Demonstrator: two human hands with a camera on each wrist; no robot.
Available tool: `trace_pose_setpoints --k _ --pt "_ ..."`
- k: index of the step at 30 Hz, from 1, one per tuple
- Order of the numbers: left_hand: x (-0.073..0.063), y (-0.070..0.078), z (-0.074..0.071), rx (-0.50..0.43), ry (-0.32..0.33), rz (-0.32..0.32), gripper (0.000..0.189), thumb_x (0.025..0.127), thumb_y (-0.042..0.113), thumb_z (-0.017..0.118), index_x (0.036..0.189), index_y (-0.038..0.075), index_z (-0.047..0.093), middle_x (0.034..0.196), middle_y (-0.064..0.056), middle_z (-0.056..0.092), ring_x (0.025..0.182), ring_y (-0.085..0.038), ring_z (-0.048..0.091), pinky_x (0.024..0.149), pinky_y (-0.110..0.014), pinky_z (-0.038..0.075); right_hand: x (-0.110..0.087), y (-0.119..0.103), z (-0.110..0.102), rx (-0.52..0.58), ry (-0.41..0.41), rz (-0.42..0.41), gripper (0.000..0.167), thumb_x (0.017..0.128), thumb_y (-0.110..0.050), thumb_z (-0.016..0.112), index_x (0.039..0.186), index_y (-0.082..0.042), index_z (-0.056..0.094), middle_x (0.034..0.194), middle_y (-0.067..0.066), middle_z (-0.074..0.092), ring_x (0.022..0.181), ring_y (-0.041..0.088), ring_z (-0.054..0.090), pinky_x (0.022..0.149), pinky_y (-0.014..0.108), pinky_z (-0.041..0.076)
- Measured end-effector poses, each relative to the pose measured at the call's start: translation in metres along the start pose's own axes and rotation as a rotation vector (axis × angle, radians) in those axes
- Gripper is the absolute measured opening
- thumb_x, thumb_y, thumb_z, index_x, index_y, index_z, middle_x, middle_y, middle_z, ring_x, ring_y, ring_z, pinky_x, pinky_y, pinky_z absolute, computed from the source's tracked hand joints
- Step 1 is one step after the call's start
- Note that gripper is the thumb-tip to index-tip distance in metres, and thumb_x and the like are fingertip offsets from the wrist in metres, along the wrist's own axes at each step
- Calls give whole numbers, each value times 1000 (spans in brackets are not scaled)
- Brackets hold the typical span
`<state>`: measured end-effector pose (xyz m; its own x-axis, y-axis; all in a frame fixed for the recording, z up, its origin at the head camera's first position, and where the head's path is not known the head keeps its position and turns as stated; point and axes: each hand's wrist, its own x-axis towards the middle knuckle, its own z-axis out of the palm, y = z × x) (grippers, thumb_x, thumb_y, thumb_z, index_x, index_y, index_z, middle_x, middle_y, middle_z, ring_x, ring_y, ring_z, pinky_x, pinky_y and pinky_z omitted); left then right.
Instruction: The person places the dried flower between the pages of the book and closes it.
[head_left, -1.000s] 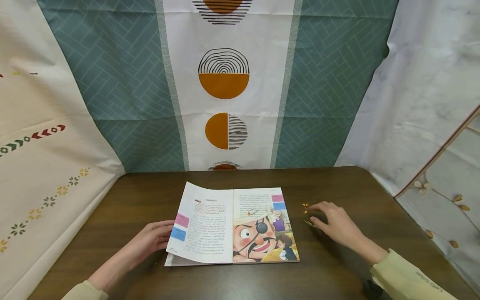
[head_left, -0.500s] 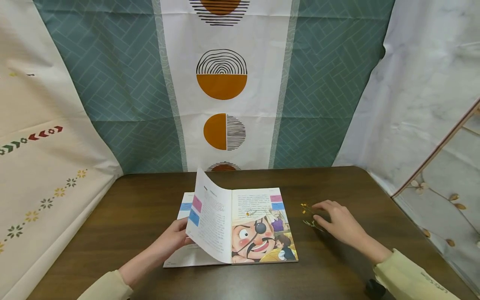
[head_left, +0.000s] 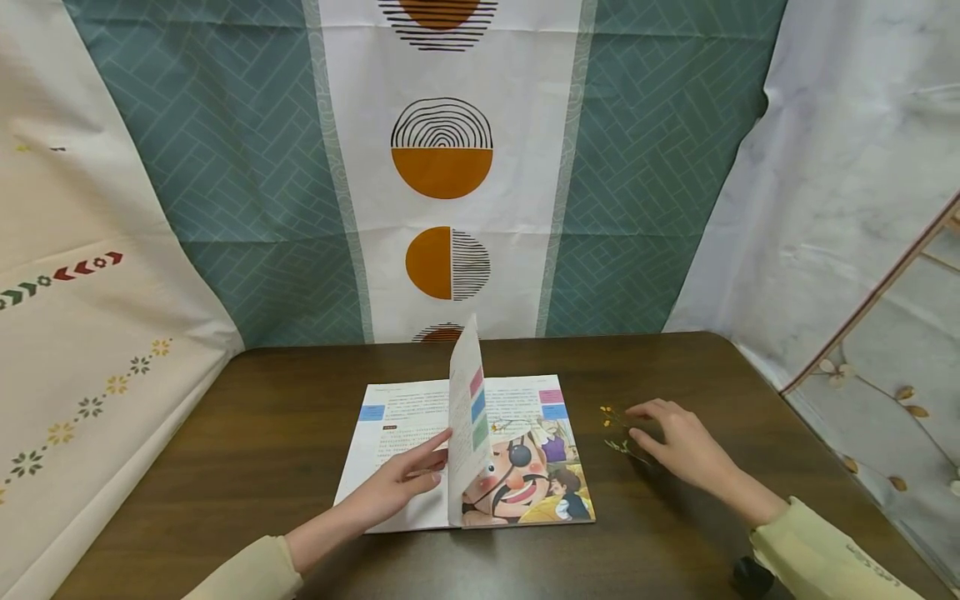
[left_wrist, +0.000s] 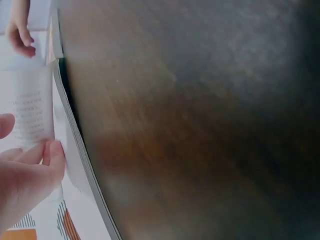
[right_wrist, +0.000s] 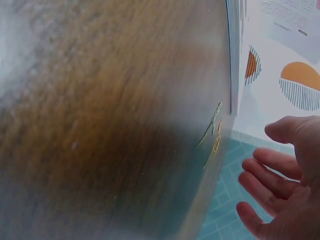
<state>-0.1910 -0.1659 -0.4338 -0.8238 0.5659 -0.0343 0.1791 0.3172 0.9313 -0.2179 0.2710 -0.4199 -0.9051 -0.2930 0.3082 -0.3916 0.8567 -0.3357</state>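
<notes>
An open book point(head_left: 352, 487) lies on the table, and one of its pages point(head_left: 467, 433) stands almost upright at the spine. Against the left side of that page my left hand point(head_left: 397, 487) presses with extended fingers. The left wrist view shows its fingertips on the page and the thumb apart. A small yellow-flowered sprig point(head_left: 504, 427) lies on the book's right page, above a cartoon pirate. To the right of the book my right hand point(head_left: 678, 446) is held with relaxed fingers, close to a yellow-flowered sprig point(head_left: 607, 416) and a green sprig point(head_left: 618, 447).
The dark wooden table point(head_left: 285, 417) reaches back to a patterned curtain point(head_left: 270, 167). A pale embroidered cloth point(head_left: 90, 333) hangs on the left, a marbled one point(head_left: 840, 183) on the right. Something black point(head_left: 752, 577) sits by the right sleeve.
My left hand has moved right from the book's left edge, lifting the page and swinging it up to the spine. The right hand has stayed nearly still beside the sprigs.
</notes>
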Motion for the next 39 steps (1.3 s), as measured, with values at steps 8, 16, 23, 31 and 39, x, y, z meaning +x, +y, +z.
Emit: trace_pose_setpoints --k 8,16,23,31,39 --pt "5 9 8 180 13 -48 52 100 23 54 148 4 44 146 -20 52 129 -39 55 103 -50 46 -1 1 -4 -6 -2 6 29 93 -16 68 119 -5 67 118 12 68 110 36 63 90 55 50" --pt "17 15 14 354 -66 -32 65 97 16 56 156 9 28 153 -17 43 135 -32 48 101 -41 46 -2 3 -4 3 10 -1 28 92 -16 69 118 -4 67 117 12 69 110 35 64 89 54 51" --pt "20 21 23 551 -52 -5 63 95 18 57 153 7 35 159 -13 36 131 -34 47 100 -44 39 -4 5 -5 12 28 -7 28 92 -16 69 118 -5 67 116 10 69 109 35 64 88 54 50" --pt "19 20 34 680 -12 30 53 96 20 56 147 9 47 154 -27 38 141 -41 40 105 -54 35 -4 3 -5 23 16 -9 28 92 -15 68 118 -4 67 116 11 69 108 35 64 87 53 51" --pt "16 22 44 808 63 88 46 99 30 58 141 12 56 148 -27 46 124 -36 50 96 -48 40 -4 2 -4 24 -17 0 29 93 -16 67 120 -3 66 119 13 67 112 37 62 90 56 50"
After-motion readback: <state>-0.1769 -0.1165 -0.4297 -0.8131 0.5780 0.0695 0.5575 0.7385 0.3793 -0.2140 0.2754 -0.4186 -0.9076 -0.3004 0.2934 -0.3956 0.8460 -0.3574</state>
